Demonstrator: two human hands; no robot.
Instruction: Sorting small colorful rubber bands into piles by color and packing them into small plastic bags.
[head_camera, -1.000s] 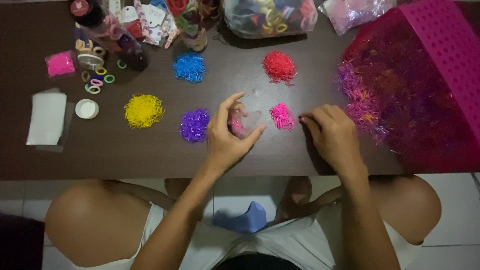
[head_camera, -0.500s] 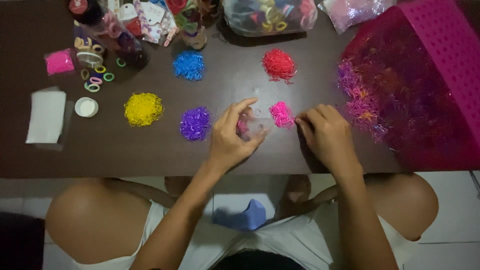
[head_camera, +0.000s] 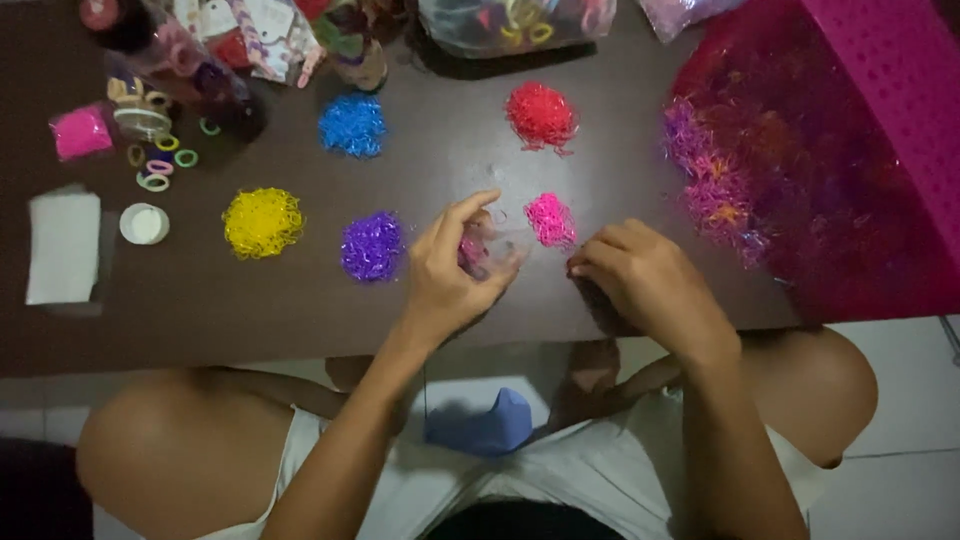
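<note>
On the dark brown table (head_camera: 280, 320) lie small heaps of tiny elastic bands: yellow (head_camera: 262, 222), purple (head_camera: 371, 246), blue (head_camera: 352, 125), red (head_camera: 541, 115) and pink (head_camera: 551, 219). My left hand (head_camera: 450, 275) rests between the purple and pink heaps, fingers curled around a few small pinkish bands. My right hand (head_camera: 645, 275) sits just right of the pink heap, fingertips pinched together on the table; what they pinch is too small to tell. A large mixed pile of bands (head_camera: 730, 190) spills from a tipped magenta basket (head_camera: 890, 110) at the right.
At the far left lie a folded white cloth (head_camera: 62, 247), a small white lid (head_camera: 144, 223), loose coloured rings (head_camera: 160, 170) and a pink packet (head_camera: 80, 132). Bags of hair accessories (head_camera: 510, 22) line the back edge. My knees show below the table's front edge.
My left hand has shifted slightly, its index finger lifting over the small bands. My right hand stays pinched beside the pink heap.
</note>
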